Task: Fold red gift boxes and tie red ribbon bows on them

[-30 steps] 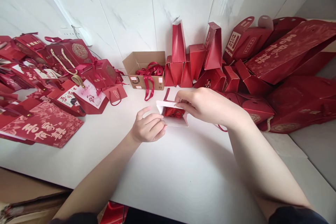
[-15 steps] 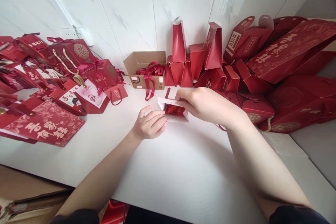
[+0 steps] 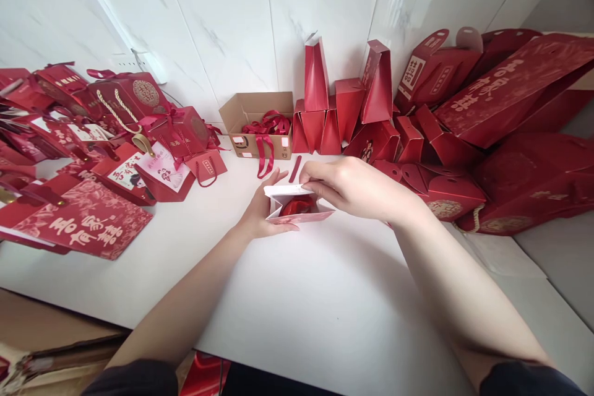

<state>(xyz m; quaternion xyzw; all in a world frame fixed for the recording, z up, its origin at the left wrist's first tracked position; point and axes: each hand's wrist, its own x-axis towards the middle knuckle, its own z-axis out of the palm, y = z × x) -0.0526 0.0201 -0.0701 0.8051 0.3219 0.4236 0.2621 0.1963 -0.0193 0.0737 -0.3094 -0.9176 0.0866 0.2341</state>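
A small paper bag (image 3: 306,218), white inside with a pink-red front, is open at the top at the middle of the white table. Something shiny and red (image 3: 297,205) lies inside it. My left hand (image 3: 260,207) holds the bag's left side, thumb along the front and fingers behind. The fingers of my right hand (image 3: 336,182) pinch the bag's back rim near its right end. A short dark red strip (image 3: 295,169) lies on the table just behind the bag.
Behind stands a cardboard box (image 3: 284,146) of red ribbon, one loop hanging over its front. Red gift bags (image 3: 99,216) crowd the left. Red boxes (image 3: 316,77) are stacked at the back, with larger ones (image 3: 440,189) at the right. The table's front edge (image 3: 260,366) is near me.
My left hand has spread around the bag's left side, and the bag's mouth is wider open. My right hand has shifted slightly left with the rim.
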